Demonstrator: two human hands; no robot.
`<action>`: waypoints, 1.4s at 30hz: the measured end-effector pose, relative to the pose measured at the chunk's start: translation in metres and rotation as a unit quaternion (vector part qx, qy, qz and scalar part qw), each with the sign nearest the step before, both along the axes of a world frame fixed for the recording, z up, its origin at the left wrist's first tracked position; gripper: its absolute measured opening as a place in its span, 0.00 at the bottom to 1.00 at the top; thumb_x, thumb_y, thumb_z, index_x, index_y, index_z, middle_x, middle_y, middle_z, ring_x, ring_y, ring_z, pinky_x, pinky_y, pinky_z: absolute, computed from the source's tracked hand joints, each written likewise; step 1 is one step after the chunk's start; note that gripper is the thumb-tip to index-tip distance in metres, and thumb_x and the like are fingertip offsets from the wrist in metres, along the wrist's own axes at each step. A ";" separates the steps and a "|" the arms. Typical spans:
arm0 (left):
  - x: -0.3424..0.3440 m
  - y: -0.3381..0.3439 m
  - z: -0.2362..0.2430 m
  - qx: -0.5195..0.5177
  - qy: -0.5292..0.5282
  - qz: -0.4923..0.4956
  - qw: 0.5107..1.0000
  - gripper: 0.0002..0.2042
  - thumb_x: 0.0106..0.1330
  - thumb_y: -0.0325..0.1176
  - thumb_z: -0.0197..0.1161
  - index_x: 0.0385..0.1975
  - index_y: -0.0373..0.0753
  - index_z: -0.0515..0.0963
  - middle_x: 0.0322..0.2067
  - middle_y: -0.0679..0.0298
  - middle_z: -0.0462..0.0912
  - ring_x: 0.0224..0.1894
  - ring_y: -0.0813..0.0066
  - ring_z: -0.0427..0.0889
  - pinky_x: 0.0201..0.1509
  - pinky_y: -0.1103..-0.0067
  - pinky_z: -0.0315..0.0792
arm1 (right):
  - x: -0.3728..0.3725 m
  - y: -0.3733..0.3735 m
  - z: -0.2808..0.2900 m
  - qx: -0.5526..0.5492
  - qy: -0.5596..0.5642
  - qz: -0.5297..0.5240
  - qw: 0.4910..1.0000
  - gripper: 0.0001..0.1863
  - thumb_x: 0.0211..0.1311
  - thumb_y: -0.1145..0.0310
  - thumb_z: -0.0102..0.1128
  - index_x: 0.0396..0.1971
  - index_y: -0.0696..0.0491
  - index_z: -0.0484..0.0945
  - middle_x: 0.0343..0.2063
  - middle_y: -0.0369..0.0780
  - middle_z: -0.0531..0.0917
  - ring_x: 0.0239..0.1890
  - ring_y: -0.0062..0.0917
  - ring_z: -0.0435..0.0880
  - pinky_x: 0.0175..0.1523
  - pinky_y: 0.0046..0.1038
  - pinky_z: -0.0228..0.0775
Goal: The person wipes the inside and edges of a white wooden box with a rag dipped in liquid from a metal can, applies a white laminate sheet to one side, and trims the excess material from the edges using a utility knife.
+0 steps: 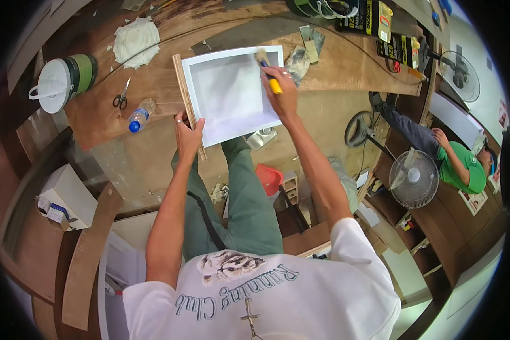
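The white box [225,85] is held over the table's [103,110] near edge, its left side clasped by the left hand [188,136]; by the right hand [283,96], a brush [275,85] is gripped at the box's far-right corner.

A wooden bench [163,76] carries scissors [122,96], a blue-capped bottle [143,113], a bucket [65,85] — and a white patch [137,43].

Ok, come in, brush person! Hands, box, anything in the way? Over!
Left hand gripping white box by its left edge. Right hand holding brush, bristles near box's upper right corner. Bottle and scissors off left, apart from box.
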State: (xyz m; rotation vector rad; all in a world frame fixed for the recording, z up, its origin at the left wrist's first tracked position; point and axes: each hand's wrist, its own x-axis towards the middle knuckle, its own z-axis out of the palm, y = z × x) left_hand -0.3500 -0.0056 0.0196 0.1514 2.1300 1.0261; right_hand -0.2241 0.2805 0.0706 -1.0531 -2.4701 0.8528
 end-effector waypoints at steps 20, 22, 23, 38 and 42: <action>-0.016 -0.013 -0.013 0.120 -0.292 0.113 0.942 0.41 0.75 0.69 0.42 0.76 0.40 0.58 0.74 0.57 0.62 0.77 0.60 0.58 0.78 0.56 0.48 | -0.078 -0.111 -0.029 -0.338 -0.102 -0.034 0.935 0.30 0.68 0.45 0.64 0.53 0.58 0.80 0.30 0.49 0.87 0.33 0.39 0.88 0.40 0.36 0.77; -0.018 -0.021 -0.026 0.075 -0.302 0.134 0.941 0.40 0.76 0.68 0.42 0.76 0.40 0.59 0.74 0.54 0.62 0.76 0.57 0.59 0.79 0.58 0.51 | -0.100 -0.131 -0.025 -0.317 -0.148 -0.020 0.937 0.37 0.65 0.37 0.64 0.56 0.58 0.79 0.30 0.48 0.87 0.33 0.37 0.87 0.41 0.35 0.78; -0.019 -0.020 -0.035 0.074 -0.303 0.131 0.941 0.40 0.76 0.68 0.42 0.76 0.40 0.59 0.74 0.54 0.62 0.76 0.57 0.59 0.79 0.58 0.51 | -0.104 -0.136 -0.022 -0.296 -0.180 -0.012 0.938 0.42 0.60 0.33 0.65 0.57 0.58 0.78 0.32 0.51 0.87 0.36 0.42 0.88 0.44 0.38 0.78; -0.041 -0.022 -0.158 0.013 -0.226 0.135 0.965 0.26 0.81 0.51 0.38 0.55 0.35 0.76 0.54 0.56 0.78 0.57 0.65 0.75 0.65 0.71 0.66 | -0.133 -0.141 -0.019 -0.264 -0.174 -0.003 0.949 0.23 0.54 0.53 0.65 0.37 0.59 0.79 0.33 0.54 0.85 0.38 0.52 0.85 0.43 0.48 0.76; -0.019 -0.016 -0.172 0.006 -0.221 0.096 0.970 0.26 0.81 0.50 0.39 0.55 0.33 0.76 0.54 0.55 0.79 0.57 0.65 0.76 0.64 0.71 0.67 | -0.127 -0.140 -0.025 -0.285 -0.200 -0.021 0.937 0.21 0.54 0.57 0.64 0.36 0.61 0.77 0.31 0.56 0.85 0.36 0.54 0.84 0.42 0.49 0.75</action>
